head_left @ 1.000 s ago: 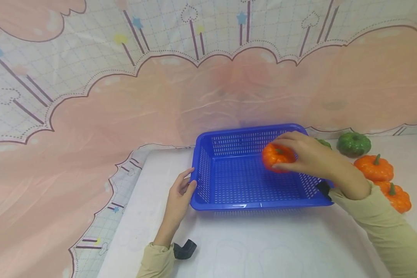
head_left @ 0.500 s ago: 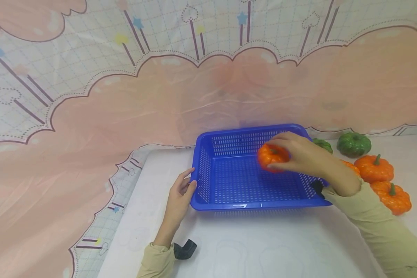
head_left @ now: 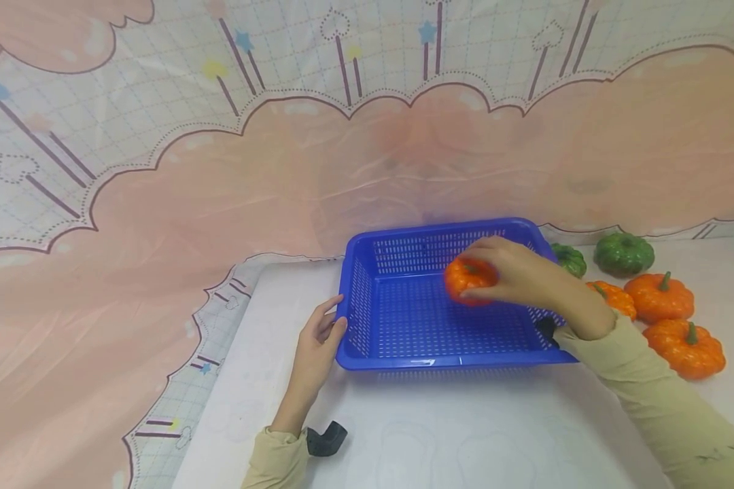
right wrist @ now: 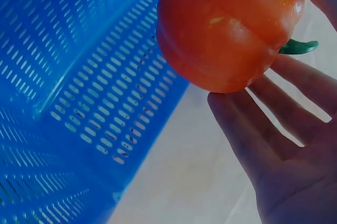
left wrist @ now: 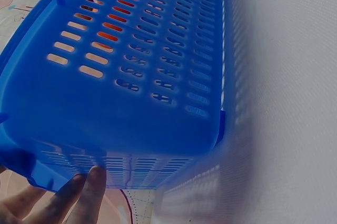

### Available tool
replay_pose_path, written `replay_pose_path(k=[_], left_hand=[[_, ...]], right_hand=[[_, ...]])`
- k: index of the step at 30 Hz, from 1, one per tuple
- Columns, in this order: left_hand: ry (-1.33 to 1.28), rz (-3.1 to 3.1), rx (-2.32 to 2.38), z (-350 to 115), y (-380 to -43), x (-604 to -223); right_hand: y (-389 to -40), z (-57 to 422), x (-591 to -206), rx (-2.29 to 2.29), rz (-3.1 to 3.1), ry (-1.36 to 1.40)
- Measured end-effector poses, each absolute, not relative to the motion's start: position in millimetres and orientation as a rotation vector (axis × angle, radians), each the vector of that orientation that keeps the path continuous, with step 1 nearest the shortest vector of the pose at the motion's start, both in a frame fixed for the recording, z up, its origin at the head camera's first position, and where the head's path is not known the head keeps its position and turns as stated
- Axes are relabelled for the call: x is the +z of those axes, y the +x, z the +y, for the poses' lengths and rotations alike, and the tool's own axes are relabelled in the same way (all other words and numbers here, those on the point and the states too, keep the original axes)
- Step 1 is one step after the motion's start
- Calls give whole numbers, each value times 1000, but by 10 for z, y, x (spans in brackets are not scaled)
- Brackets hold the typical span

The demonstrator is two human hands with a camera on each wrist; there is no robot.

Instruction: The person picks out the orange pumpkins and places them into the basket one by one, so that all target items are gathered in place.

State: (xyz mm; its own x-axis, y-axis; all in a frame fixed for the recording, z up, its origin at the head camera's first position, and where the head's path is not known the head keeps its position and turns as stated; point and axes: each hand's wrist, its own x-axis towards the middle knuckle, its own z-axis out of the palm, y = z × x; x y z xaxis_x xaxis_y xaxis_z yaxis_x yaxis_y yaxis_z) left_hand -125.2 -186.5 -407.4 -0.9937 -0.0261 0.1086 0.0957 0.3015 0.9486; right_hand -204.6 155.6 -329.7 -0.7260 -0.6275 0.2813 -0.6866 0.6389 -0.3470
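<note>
A small orange pumpkin with a green stem is held between the thumb and fingertips of my right hand, over the inside of a blue plastic basket. In the right wrist view, the fingers spread along one side of the pumpkin, and its stem points toward the palm. My left hand holds the basket's left end, thumb and fingers at the rim. From the left wrist, the fingertips press against the basket's slotted outer wall.
Right of the basket lie several more pumpkins: a green one, a smaller green one and orange ones, partly behind the right forearm. A patterned pink and white cloth hangs behind the white table.
My right hand has carried the orange pumpkin left, further toward the middle of the basket. The left hand and the basket have stayed in place.
</note>
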Motion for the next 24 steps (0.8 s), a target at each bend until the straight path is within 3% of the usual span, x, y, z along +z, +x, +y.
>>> replay_pose_path(k=[24], left_hand=[[-68, -2447, -1801, -1851, -1243, -4053]], right_hand=[[-2170, 1345, -3357, 625, -2808, 1123]])
